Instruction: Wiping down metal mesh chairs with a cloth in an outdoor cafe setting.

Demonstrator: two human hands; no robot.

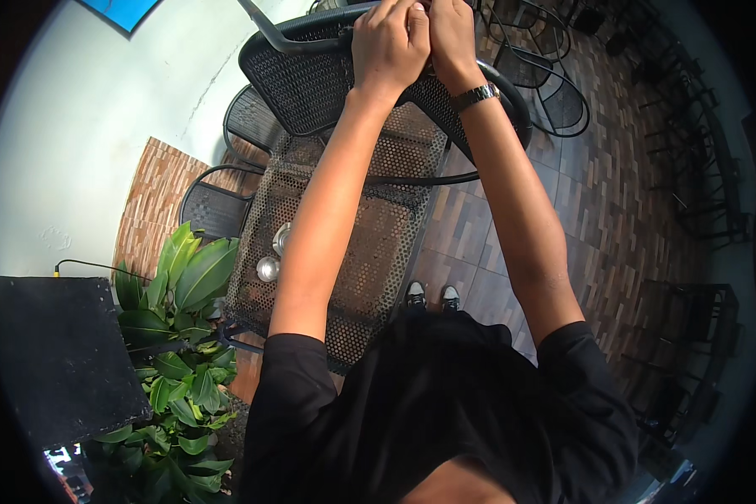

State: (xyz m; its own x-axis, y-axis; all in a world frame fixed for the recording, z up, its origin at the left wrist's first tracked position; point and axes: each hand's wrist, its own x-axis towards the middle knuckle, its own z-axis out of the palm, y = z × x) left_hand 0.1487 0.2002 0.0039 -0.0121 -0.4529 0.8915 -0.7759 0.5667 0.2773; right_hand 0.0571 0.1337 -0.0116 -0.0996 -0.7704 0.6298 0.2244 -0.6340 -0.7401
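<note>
My arms reach forward over a perforated metal table, and both hands meet side by side at the picture's top edge. There my left hand is curled onto a black woven chair with a tubular frame. Close against it, my right hand also grips the chair; a dark banded watch circles that wrist. The chair appears above the table's far part, with a curved black tube across the tabletop. My fingertips and the part they hold are largely hidden.
Two round metal ashtray-like dishes sit on the table's left side. Black chairs stand left and far right. Leafy plants and a black box with a cable are at lower left. A pale wall bounds the left.
</note>
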